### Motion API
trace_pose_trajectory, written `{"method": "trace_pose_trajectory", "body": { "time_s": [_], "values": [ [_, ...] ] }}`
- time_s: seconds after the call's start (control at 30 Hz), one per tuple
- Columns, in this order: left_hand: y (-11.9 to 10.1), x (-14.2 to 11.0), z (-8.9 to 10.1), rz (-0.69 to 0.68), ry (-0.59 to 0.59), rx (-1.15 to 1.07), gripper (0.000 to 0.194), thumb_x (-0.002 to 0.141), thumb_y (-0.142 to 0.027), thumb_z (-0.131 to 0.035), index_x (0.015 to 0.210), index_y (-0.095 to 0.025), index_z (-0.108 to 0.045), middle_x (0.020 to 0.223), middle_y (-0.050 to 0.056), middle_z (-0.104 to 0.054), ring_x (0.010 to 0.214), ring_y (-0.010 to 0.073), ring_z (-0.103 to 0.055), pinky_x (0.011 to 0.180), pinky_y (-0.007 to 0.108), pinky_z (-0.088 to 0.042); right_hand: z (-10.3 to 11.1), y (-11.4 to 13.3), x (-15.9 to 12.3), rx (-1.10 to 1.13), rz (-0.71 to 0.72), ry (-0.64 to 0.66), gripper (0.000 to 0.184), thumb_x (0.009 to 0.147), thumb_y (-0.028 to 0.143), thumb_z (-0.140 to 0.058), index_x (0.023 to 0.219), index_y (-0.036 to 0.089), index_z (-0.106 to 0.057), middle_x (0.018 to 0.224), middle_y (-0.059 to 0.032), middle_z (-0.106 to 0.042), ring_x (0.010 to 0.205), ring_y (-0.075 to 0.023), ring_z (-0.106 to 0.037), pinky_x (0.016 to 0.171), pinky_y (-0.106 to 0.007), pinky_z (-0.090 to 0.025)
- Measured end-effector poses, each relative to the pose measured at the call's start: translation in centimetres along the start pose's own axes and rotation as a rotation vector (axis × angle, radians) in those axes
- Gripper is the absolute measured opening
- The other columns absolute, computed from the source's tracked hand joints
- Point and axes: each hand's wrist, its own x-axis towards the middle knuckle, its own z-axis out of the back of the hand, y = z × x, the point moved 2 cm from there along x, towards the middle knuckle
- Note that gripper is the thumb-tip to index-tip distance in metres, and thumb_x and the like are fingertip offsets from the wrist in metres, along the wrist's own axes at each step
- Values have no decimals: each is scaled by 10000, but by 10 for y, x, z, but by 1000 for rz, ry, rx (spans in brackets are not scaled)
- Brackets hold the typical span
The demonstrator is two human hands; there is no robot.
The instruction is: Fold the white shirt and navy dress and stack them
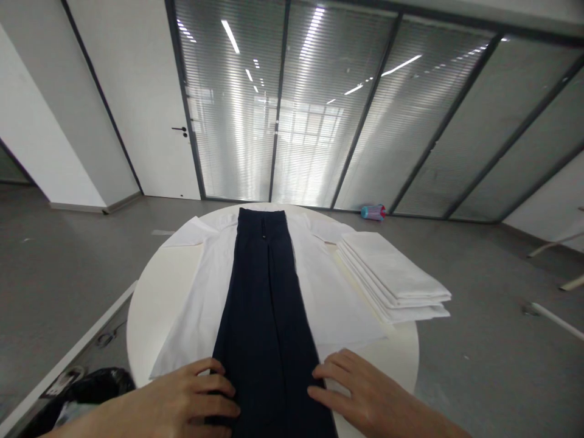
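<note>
On the round worktop (pixel 152 292), dark trousers (pixel 250 316) lying over a white shirt (pixel 326 298) are being touched at opposite edges by the left hand (pixel 194 395) and right hand (pixel 358 386), loosely open and apart, with creasing possibly being risked through uneven tugging.

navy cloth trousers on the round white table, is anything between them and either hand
Nothing visible: the bare left hand lies over one edge of the navy cloth trousers, the right hand over the other. The spread white cloth garment lies beneath the trousers; the folded white cloth stack sits clear of both hands.
</note>
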Motion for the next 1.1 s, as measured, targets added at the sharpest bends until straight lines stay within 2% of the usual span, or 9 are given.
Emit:
{"method": "trace_pose_trajectory", "body": {
  "time_s": [0.13,0.23,0.37,0.47,0.63,0.7,0.8,0.97,1.1],
  "values": [
    [4,-1,-10,-19,-66,45,191,964,-150,-558,1066,-217,-706,1115,29,-746,1007,161,-677,1093,318,-416,3,4,-7,19,25,-35,392,975,83,-489,1337,187,-599,1176,-96,-712,1055,-190,-640,940,-334,-528],
    [5,-6,-17,-11,-75,57,224,969,-148,-549,1109,-229,-704,1173,20,-736,1026,155,-683,1090,309,-432,-7,2,-10,6,55,-52,334,987,101,-479,1275,163,-637,1195,-99,-710,1082,-203,-639,945,-349,-533],
    [5,-12,-22,9,-75,59,266,996,-133,-487,1162,-185,-689,1230,36,-715,1076,149,-685,1113,297,-436,-21,-2,-14,25,53,-56,288,986,130,-498,1216,175,-665,1161,-104,-722,1072,-204,-652,929,-360,-550],
    [4,-16,-23,35,-61,14,325,989,-119,-478,1251,-191,-656,1253,54,-700,1118,164,-680,1108,319,-465,-25,-3,-16,54,57,-84,290,967,107,-516,1214,169,-655,1147,-110,-726,1089,-202,-653,947,-364,-562],
    [5,-21,-24,44,-72,-41,355,986,-139,-476,1316,-171,-602,1247,104,-698,1186,198,-651,1109,356,-473,-26,-3,-18,41,27,-157,259,946,81,-526,1143,177,-664,1180,-124,-714,1233,-238,-599,1029,-428,-542],
    [8,-24,-25,43,-61,-17,371,987,-161,-485,1347,-165,-576,1260,114,-692,1243,210,-613,1114,365,-467,-26,-4,-17,37,20,-180,266,941,68,-514,1132,169,-670,1180,-127,-715,1219,-227,-611,1029,-401,-546],
    [15,-29,-26,55,-52,82,419,983,-221,-545,1396,-151,-536,1305,125,-665,1311,220,-554,1142,367,-436,-25,-7,-13,34,11,-154,330,927,70,-514,1220,135,-649,1206,-139,-705,1183,-209,-636,1030,-356,-546],
    [19,-35,-27,52,-91,196,396,1000,-90,-439,1372,-147,-561,1325,101,-655,1324,196,-541,1158,349,-419,-23,-13,-9,30,35,-123,346,941,105,-524,1270,129,-628,1228,-130,-698,1185,-208,-634,1032,-357,-542],
    [20,-32,-34,101,-57,236,416,992,-66,-392,1374,-111,-550,1396,114,-599,1364,228,-498,1138,377,-441,-27,-18,-8,18,9,-174,315,953,64,-494,1222,143,-639,1206,-132,-703,1183,-197,-630,1004,-355,-551]
  ]
}}
